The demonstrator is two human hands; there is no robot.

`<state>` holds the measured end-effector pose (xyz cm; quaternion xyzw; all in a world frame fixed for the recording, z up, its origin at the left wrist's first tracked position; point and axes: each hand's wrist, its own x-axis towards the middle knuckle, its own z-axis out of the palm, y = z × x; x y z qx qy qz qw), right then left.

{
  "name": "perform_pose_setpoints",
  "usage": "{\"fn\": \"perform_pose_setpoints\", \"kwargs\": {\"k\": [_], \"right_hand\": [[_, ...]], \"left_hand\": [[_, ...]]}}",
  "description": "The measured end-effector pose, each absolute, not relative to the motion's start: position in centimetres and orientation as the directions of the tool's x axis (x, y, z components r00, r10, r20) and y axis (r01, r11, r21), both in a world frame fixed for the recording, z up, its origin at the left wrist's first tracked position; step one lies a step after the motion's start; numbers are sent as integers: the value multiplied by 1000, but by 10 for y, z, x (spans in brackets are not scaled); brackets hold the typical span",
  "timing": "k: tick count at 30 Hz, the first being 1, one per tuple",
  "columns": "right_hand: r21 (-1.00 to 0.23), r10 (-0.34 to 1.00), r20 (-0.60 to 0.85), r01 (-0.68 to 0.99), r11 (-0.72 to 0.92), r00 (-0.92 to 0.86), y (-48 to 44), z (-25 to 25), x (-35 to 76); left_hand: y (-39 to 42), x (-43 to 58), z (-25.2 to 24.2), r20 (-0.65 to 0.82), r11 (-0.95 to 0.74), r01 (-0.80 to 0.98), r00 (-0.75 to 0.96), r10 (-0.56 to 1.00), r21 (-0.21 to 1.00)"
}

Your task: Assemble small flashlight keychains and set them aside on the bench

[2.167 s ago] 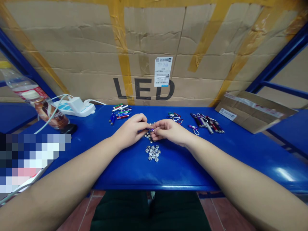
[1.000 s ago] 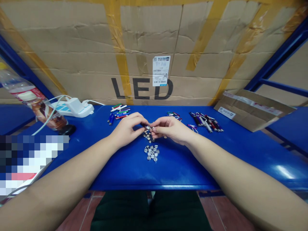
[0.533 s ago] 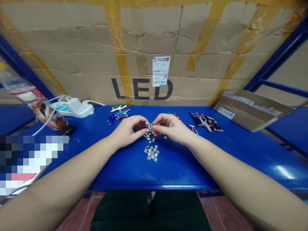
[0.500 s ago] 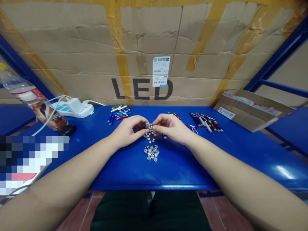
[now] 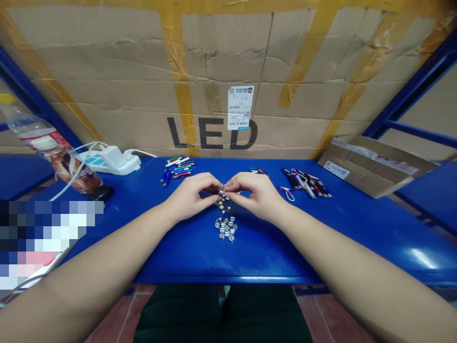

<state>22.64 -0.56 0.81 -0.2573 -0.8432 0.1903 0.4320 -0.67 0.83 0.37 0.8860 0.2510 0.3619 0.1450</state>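
Observation:
My left hand (image 5: 194,194) and my right hand (image 5: 255,191) meet above the middle of the table, thumbs and forefingers pinched together. Between their fingertips is a small shiny silver metal piece (image 5: 222,191), mostly covered, so its exact kind cannot be made out. Just below the fingers lie several small round metal pieces (image 5: 221,207), partly hidden by the hands. Nearer to me is a cluster of silver discs (image 5: 225,228) with ridged or slotted tops.
Coloured metal tubes (image 5: 178,167) lie at the back left. Penlight-like tubes with carabiner clips (image 5: 306,182) lie on the right, near a small cardboard box (image 5: 374,164). Bottles (image 5: 67,164) and a white power strip (image 5: 116,162) occupy the left. A large LED carton (image 5: 214,62) backs the blue table (image 5: 171,257).
My right hand has moved slightly down and left, and its fingertips are closer to the left hand's around the small metal piece. The view has shifted slightly.

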Motion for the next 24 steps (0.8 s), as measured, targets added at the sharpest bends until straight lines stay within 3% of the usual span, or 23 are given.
{"fn": "perform_pose_setpoints", "kwargs": {"k": [3, 6, 19, 24], "right_hand": [[-417, 481, 692, 246, 875, -539, -3, 7, 227], [-375, 449, 699, 250, 893, -556, -1, 6, 228], [-388, 477, 659, 281, 878, -582, -3, 11, 229], [-342, 598, 546, 496, 798, -587, 0, 18, 244]], "left_hand": [[8, -7, 4, 575, -845, 345, 622, 531, 408], [9, -8, 4, 574, -858, 344, 639, 512, 382], [10, -8, 4, 567, -856, 320, 647, 510, 405], [9, -9, 3, 578, -834, 319, 608, 545, 451]]}}
